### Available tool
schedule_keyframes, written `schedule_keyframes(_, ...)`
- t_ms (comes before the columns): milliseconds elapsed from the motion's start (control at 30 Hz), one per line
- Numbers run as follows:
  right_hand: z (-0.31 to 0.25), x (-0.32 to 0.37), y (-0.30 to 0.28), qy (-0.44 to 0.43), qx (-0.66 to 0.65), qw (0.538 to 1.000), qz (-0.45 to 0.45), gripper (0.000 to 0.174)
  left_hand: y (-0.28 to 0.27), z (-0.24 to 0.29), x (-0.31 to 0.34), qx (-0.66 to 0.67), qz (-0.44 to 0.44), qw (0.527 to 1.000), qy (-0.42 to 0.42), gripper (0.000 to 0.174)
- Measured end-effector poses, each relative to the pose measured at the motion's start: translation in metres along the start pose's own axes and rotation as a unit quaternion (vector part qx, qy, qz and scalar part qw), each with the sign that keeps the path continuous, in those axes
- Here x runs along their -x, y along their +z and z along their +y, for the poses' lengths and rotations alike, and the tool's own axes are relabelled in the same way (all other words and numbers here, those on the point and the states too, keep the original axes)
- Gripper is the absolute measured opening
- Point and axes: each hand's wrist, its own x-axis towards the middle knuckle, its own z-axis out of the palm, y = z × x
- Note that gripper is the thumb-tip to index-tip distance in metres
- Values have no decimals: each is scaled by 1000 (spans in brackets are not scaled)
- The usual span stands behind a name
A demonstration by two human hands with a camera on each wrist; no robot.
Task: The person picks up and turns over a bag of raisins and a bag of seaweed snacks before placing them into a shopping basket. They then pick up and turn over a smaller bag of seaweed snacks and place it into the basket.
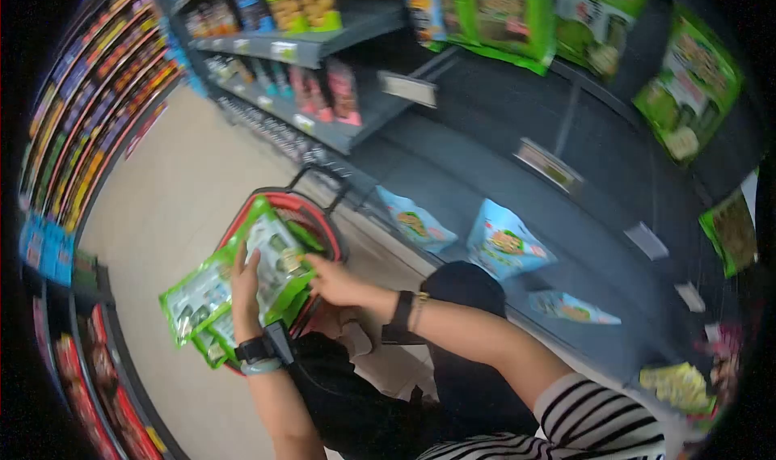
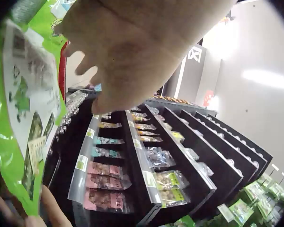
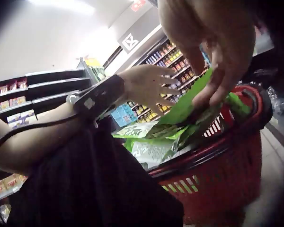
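A red shopping basket [image 1: 335, 232] with a black handle holds several green-and-white snack bags [image 1: 194, 298], some jutting past its rim. My right hand [image 1: 335, 282] pinches the edge of one green snack bag [image 1: 275, 246] over the basket. In the right wrist view the thumb and fingers of that right hand [image 3: 217, 61] close on the bag's green edge [image 3: 191, 101]. My left hand [image 1: 246, 290] lies along the bags with its fingers straight. The right wrist view shows the left hand [image 3: 149, 87] with fingers spread; its palm side [image 2: 118, 56] fills the top of the left wrist view.
Dark shelving [image 1: 485, 128] runs along the right, with green bags [image 1: 687, 88] hanging above. Light-blue bags [image 1: 509, 242] lie on its low shelf near the knee. Packets [image 1: 323, 92] line the shelf ahead. More stocked shelves [image 1: 97, 120] stand left across the pale floor [image 1: 153, 209].
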Motion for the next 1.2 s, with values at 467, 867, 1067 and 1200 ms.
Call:
schedule_keyframes(467,-23,36,-71,-142,266,920,249,42,68,26,13,-139,-120,979,93,56)
schedule_keyframes(867,17,91,-178,200,466,843,180,24,162,26,15,-250,-158,912,283,58)
schedule_keyframes(1067,-12,87,-184,-5,139,934,329,24,178,45,56,-209,-325,887,254,66)
schedule_keyframes(1200,-32,95,-185,-8,56,966,253,27,191,61,84,-139,-258,892,344,65)
